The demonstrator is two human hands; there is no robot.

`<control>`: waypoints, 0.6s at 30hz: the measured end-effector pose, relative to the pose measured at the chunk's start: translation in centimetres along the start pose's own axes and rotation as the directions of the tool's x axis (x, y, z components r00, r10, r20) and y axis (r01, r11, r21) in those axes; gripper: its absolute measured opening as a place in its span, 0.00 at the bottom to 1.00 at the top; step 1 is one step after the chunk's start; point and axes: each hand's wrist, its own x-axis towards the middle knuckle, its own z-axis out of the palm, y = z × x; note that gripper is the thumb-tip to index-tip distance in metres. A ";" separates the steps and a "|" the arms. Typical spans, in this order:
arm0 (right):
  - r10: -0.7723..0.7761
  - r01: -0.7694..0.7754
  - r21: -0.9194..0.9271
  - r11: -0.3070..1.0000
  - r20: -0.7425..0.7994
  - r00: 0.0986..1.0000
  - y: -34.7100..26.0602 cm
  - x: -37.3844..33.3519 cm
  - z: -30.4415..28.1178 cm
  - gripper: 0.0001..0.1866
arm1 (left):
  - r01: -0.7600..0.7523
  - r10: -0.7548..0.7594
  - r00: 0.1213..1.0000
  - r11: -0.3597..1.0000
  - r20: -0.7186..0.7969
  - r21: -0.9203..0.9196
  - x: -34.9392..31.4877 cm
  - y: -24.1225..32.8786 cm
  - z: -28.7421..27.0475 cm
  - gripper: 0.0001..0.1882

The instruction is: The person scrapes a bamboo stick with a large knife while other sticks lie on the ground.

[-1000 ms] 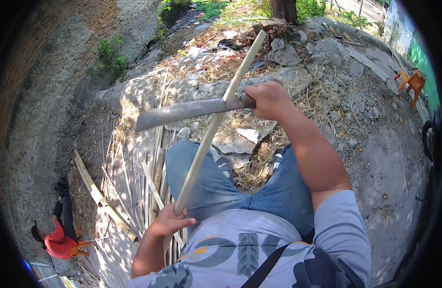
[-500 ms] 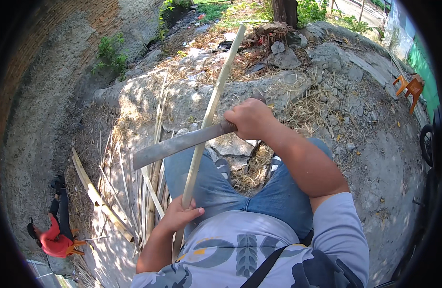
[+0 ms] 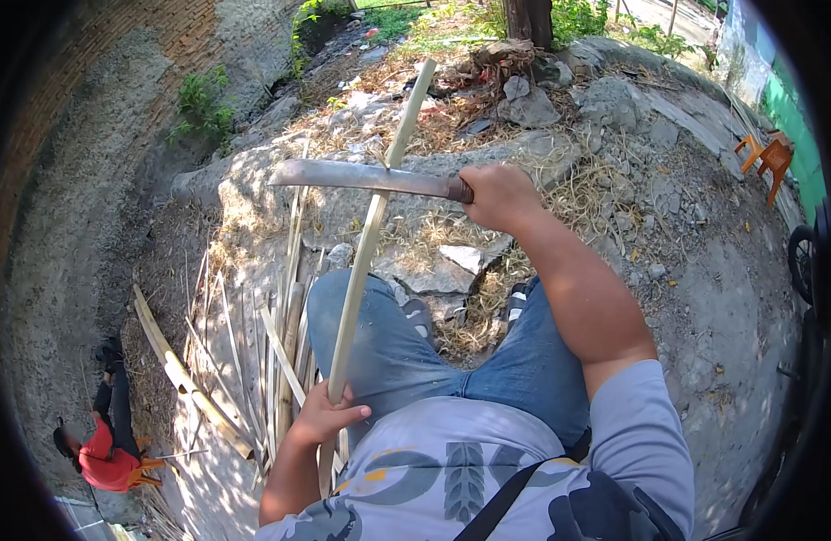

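My right hand [image 3: 504,198] is closed round the handle of a machete [image 3: 339,177]. Its long blade points left and lies across a pale bamboo strip [image 3: 358,281], above my knees. A small sliver stands up from the strip at the blade. Lower down, my left hand [image 3: 321,418] grips the same strip near its close end, the thumb sticking out to the right. The strip slants away from me over my left thigh, and its far end rises beyond the blade. The handle is mostly hidden by my right fist.
Several bamboo strips [image 3: 287,352] lie left of my leg, with a thicker split bamboo piece [image 3: 185,377] beside them. A person in red [image 3: 109,455] sits far left. Broken concrete [image 3: 442,273] and curled shavings [image 3: 560,194] cover the ground ahead. An orange chair [image 3: 772,162] stands right.
My right hand has pushed the machete away from me along the strip, and the blade now lies more level. The strip's far end has shifted slightly left and down. My left hand keeps its grip.
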 end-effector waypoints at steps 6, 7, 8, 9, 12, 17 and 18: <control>-0.397 0.393 0.057 0.918 0.148 0.906 -4.1 -1.3 -0.3 0.10 | -0.056 0.056 0.998 0.998 -0.027 0.022 1.8 0.6 1.0 0.23; -0.456 0.456 0.028 0.889 0.135 0.880 -5.1 -1.5 -0.1 0.09 | -0.069 0.070 0.997 0.997 -0.038 0.028 2.0 0.6 1.1 0.23; -0.456 0.455 0.035 0.890 0.131 0.880 -5.4 -1.5 0.1 0.09 | -0.064 0.066 0.997 0.997 -0.043 0.034 2.2 0.3 0.9 0.23; -0.508 0.508 0.024 0.861 0.088 0.857 -5.7 -1.5 0.2 0.09 | -0.068 0.068 0.997 0.998 -0.037 0.010 2.4 -0.2 0.7 0.23; -0.563 0.563 -0.004 0.826 0.012 0.826 -3.9 -0.8 -0.1 0.09 | -0.061 0.061 0.998 0.998 0.012 -0.012 1.9 0.0 0.0 0.23; 0.193 -0.177 0.123 0.976 -0.126 0.973 3.5 1.3 -0.8 0.08 | 0.107 -0.110 0.993 0.991 0.031 0.078 -1.4 -0.8 -2.6 0.22; 0.313 -0.273 0.244 0.931 -0.146 0.939 4.2 1.5 -0.5 0.09 | 0.103 -0.106 0.994 0.991 0.025 0.082 -2.0 -0.9 -2.8 0.22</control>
